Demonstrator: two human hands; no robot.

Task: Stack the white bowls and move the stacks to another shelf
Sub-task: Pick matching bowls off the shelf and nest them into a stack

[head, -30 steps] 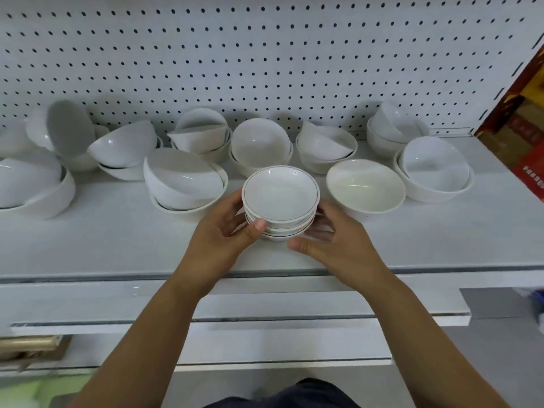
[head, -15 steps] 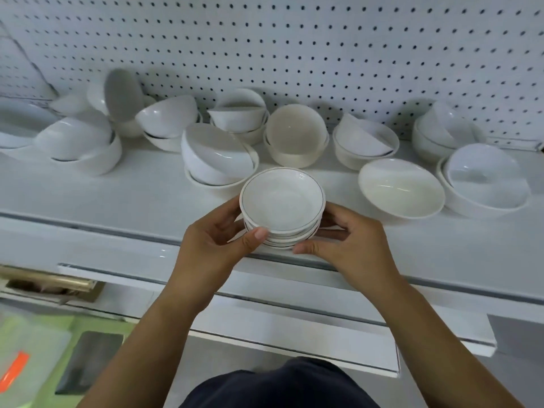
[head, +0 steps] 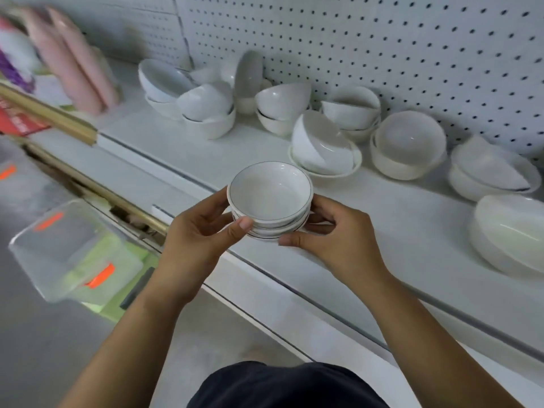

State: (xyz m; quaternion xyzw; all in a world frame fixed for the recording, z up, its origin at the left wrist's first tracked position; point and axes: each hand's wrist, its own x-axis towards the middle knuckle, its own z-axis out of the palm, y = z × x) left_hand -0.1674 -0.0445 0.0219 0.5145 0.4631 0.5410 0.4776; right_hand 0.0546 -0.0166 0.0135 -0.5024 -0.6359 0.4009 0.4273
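A small stack of shallow white bowls with thin dark rim lines is held just above the front of the white shelf. My left hand grips the stack's left side, thumb on the front rim. My right hand grips its right side, thumb under the front. Behind, along the pegboard, sit several loose piles of larger white bowls, many tilted inside one another.
A wide white bowl lies at the right edge. Pink cylinders stand on the neighbouring shelf at left. Clear plastic boxes with orange labels sit below at left. The white pegboard backs the shelf.
The view has swung left and tilted. Both hands have carried the stack off the shelf surface toward the front edge and leftward; the grip is unchanged.
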